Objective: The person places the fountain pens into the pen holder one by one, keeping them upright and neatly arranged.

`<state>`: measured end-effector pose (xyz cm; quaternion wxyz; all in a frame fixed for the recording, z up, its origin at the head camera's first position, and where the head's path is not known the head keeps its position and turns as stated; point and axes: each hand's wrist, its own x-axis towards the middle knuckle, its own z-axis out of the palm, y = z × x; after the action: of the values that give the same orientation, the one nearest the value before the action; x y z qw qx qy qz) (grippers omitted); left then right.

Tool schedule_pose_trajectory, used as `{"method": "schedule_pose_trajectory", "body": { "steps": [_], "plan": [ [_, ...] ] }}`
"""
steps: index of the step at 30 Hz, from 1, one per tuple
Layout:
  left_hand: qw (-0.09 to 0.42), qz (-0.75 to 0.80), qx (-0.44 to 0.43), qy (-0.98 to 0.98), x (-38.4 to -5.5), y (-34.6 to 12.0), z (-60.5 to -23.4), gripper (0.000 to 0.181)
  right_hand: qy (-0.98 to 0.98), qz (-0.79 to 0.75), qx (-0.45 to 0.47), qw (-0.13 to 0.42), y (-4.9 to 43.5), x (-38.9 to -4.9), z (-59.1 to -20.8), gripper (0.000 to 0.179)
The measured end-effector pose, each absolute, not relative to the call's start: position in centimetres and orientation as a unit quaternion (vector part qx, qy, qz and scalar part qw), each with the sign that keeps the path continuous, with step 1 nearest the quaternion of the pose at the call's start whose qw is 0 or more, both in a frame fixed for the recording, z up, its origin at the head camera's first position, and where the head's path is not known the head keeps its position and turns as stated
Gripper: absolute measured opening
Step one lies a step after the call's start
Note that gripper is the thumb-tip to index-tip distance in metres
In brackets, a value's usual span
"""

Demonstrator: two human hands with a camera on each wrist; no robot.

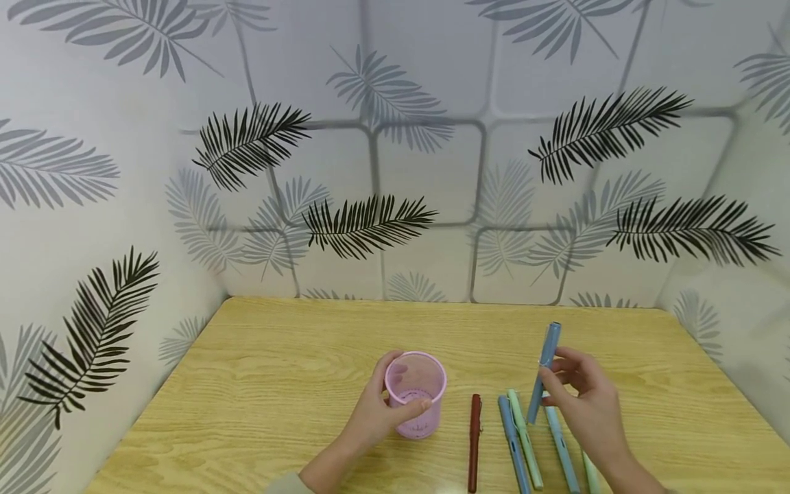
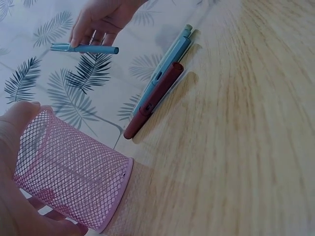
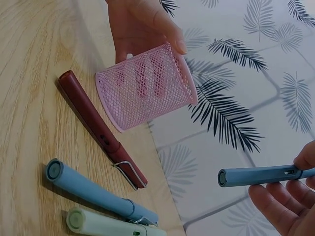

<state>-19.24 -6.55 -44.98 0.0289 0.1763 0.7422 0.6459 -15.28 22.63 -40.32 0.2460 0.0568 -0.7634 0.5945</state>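
My left hand (image 1: 382, 406) grips a pink mesh pen holder (image 1: 420, 418), thumb across its front near the rim and fingers behind. The holder is upright, and only its mesh bottom shows inside. To its right, my right hand (image 1: 586, 398) pinches a blue pen (image 1: 544, 370) between thumb and fingers, raised over the table and nearly upright with a slight tilt. Below that hand lie a blue pen (image 1: 514, 442), a green pen (image 1: 525, 439) and a light blue pen (image 1: 561, 446). Another green pen (image 1: 590, 475) is partly hidden by the right wrist.
A dark red pen (image 1: 474, 442) lies between the holder and the other pens, its clip towards the right. The wood-grain table (image 1: 296, 363) ends at a leaf-patterned backdrop (image 1: 426, 267), which also rises at both sides.
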Motion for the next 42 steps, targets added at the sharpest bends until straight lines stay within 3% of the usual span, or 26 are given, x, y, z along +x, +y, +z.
{"method": "schedule_pose_trajectory", "body": {
  "steps": [42],
  "plan": [
    [0.028,0.649,0.179,0.739,-19.3,-6.4,-45.2,0.080,-0.703,0.658,0.147,0.228,16.1,-17.5,-37.9,0.031]
  ]
}}
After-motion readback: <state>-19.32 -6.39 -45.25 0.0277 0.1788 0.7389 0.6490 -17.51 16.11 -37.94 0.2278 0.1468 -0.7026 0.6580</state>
